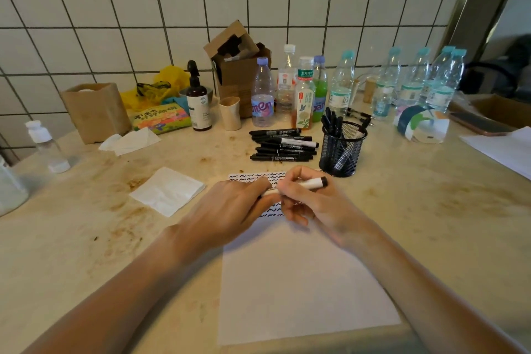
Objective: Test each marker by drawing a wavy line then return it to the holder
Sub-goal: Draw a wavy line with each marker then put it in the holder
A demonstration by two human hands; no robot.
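While both hands meet over the paper [301,282], right hand [313,204] fingers curled round a white marker [311,183], left hand [230,210] pinching its near end, mesh holder [342,149] just beyond.

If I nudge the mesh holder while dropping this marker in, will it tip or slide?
The mesh holder looks light, being open wire, so it would likely slide on the smooth counter. Its markers lean to one side and stick out above the rim, so a high nudge might tip it.

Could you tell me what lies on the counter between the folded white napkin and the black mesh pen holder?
In the head view, the top of the white paper sheet with wavy lines, and both hands gripping a white marker.
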